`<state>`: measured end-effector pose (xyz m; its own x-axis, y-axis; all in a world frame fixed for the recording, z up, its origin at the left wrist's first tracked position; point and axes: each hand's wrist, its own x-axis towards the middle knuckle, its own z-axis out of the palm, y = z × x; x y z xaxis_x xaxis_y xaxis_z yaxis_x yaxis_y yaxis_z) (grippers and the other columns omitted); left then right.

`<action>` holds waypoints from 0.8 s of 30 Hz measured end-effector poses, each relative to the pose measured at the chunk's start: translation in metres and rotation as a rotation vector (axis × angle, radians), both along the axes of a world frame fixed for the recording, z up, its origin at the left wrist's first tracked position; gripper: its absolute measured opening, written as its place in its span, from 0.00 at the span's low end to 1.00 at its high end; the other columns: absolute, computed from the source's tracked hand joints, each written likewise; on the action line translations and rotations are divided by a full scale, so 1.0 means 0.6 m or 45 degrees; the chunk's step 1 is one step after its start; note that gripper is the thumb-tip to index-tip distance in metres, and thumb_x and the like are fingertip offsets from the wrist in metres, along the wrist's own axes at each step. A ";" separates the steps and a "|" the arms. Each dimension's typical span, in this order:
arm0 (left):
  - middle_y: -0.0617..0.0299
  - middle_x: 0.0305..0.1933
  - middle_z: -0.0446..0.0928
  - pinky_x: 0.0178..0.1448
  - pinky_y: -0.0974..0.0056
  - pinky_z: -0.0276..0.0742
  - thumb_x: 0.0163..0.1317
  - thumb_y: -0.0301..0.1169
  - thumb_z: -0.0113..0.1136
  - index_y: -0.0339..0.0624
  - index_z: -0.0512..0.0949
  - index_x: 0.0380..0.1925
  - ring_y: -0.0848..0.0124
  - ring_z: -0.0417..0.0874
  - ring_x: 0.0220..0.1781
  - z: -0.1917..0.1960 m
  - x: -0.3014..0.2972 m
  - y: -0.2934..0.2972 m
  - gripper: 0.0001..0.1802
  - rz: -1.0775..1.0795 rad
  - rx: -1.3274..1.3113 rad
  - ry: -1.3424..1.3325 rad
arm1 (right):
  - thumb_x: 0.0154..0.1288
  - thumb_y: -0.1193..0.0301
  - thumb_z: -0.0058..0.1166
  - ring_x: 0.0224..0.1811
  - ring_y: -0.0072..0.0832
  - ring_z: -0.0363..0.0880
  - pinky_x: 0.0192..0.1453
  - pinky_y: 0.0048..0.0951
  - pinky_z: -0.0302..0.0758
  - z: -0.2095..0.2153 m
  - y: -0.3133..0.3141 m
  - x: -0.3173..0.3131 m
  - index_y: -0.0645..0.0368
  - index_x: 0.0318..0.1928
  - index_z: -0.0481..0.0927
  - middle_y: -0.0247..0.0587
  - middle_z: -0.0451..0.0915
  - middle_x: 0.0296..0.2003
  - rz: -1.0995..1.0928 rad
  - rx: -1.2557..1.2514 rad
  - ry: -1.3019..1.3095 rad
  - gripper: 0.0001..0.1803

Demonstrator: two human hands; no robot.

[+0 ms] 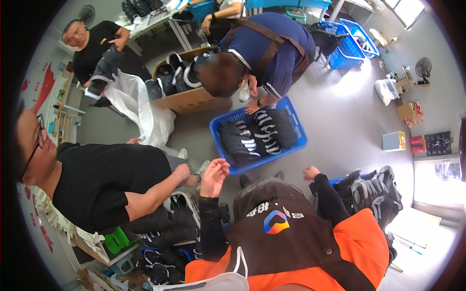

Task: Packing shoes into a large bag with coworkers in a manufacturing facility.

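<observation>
Hovering two hands, left [214,175] open, empty, right [310,173] seemingly fisted, one blue basket [297,121] near.

Cardboard box [194,99]: brown, open-topped, stood on the grey floor left of the blue crate, packed with dark shoes.
White sack [138,109]: big, crumpled, lay slumped against the box's left side.
Small box [393,141]: pale blue with a yellow end, sat alone on the floor at right.
Boxes by the wall [411,114]: one brown, one red-and-white, just beside each other.
White bag [387,90]: slumped near the floor fan.
Apron badge [275,222]: round, blue, orange and white, on the dark apron.
</observation>
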<state>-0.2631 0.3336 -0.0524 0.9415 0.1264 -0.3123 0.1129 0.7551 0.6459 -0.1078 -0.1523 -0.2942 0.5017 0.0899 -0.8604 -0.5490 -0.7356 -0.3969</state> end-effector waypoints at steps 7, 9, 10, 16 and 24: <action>0.56 0.48 0.80 0.54 0.62 0.78 0.73 0.31 0.54 0.36 0.74 0.55 0.67 0.81 0.47 -0.004 -0.022 0.016 0.15 0.075 -0.027 0.002 | 0.69 0.68 0.48 0.28 0.31 0.88 0.28 0.31 0.83 0.039 0.015 -0.016 0.63 0.42 0.83 0.45 0.88 0.31 0.097 -0.067 0.035 0.13; 0.56 0.48 0.80 0.54 0.62 0.77 0.73 0.31 0.55 0.37 0.74 0.55 0.67 0.81 0.46 0.001 -0.016 0.021 0.15 0.067 -0.041 -0.018 | 0.69 0.68 0.48 0.28 0.31 0.88 0.28 0.30 0.83 0.046 0.013 -0.014 0.63 0.42 0.83 0.45 0.88 0.31 0.075 -0.074 0.012 0.13; 0.56 0.48 0.80 0.54 0.62 0.77 0.73 0.31 0.55 0.37 0.74 0.55 0.67 0.81 0.46 0.003 -0.015 0.024 0.15 0.061 -0.037 -0.032 | 0.69 0.68 0.48 0.28 0.30 0.88 0.28 0.30 0.83 0.047 0.011 -0.012 0.63 0.43 0.83 0.44 0.88 0.31 0.066 -0.070 0.009 0.13; 0.56 0.47 0.80 0.55 0.61 0.76 0.72 0.32 0.56 0.37 0.75 0.55 0.67 0.80 0.44 0.017 -0.007 0.055 0.15 0.103 -0.016 -0.056 | 0.68 0.67 0.49 0.29 0.30 0.88 0.29 0.30 0.83 0.037 0.003 -0.015 0.62 0.44 0.83 0.44 0.89 0.32 0.054 -0.078 -0.009 0.14; 0.53 0.46 0.81 0.52 0.63 0.77 0.72 0.30 0.55 0.35 0.76 0.54 0.67 0.80 0.42 0.049 -0.007 0.139 0.15 0.253 0.113 -0.114 | 0.70 0.67 0.50 0.28 0.33 0.88 0.29 0.32 0.83 0.028 0.004 -0.022 0.64 0.45 0.82 0.46 0.88 0.32 0.066 -0.062 0.034 0.13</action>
<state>-0.2671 0.4169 -0.0227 0.9189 0.3352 -0.2081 -0.0931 0.6968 0.7112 -0.1208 -0.1497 -0.2772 0.4745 0.0733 -0.8772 -0.5192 -0.7814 -0.3462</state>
